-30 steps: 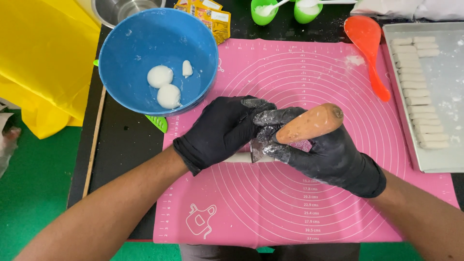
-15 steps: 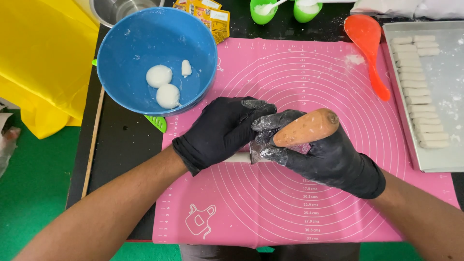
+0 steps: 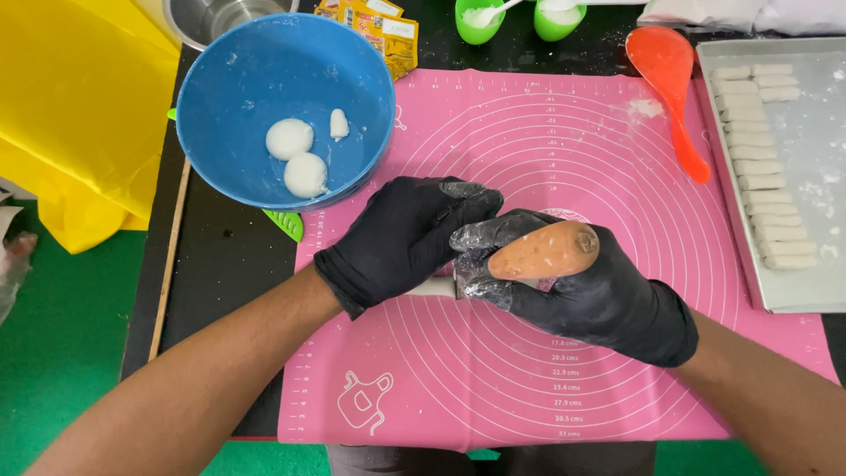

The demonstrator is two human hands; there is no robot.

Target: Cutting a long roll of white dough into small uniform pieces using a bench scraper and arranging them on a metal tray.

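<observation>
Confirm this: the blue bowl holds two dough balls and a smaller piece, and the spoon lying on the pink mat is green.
Not quite. The head view shows the spoon is orange-red, not green. The blue bowl does hold two dough balls plus a smaller piece, beside the pink mat.

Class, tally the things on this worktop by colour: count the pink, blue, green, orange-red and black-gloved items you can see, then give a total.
Pink: 1, baking mat
Blue: 1, bowl
Green: 2, small cups
Orange-red: 1, spoon
Black-gloved: 2, left hand, right hand
Total: 7
</observation>
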